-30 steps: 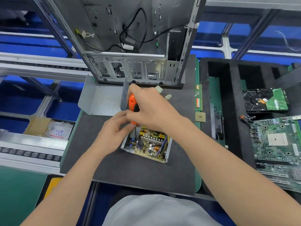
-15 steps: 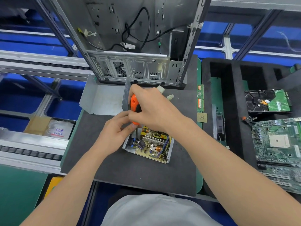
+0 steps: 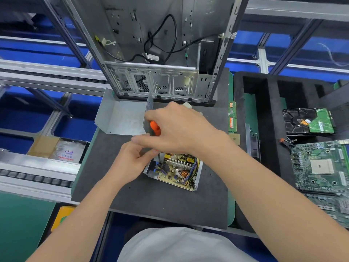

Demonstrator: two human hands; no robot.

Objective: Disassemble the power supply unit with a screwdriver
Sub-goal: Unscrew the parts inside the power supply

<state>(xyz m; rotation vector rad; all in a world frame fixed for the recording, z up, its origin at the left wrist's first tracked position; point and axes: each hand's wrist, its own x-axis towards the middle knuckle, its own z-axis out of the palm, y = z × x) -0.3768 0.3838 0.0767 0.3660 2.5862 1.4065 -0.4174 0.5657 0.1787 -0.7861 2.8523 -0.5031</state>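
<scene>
Grey conveyor rails (image 3: 37,76) over blue flooring surround the dark-matted desk (image 3: 151,201). An open computer case (image 3: 154,80) stands at the back of the desk, with a black foam tray (image 3: 264,110) to its right. The power supply unit (image 3: 177,172) lies mid-desk, its cover off. The right grip (image 3: 181,131) is wrapped round the orange screwdriver (image 3: 154,128), which stands upright in the unit's left end. The left grip (image 3: 130,161) is curled beside the shaft; I cannot tell whether it is pinching it.

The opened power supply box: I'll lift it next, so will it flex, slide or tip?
The open grey sheet-metal power supply unit probably stays stiff: folded walls. Likely heavy for its size, given copper coil and finned heatsink. The dark grey mat should resist sliding.
</scene>
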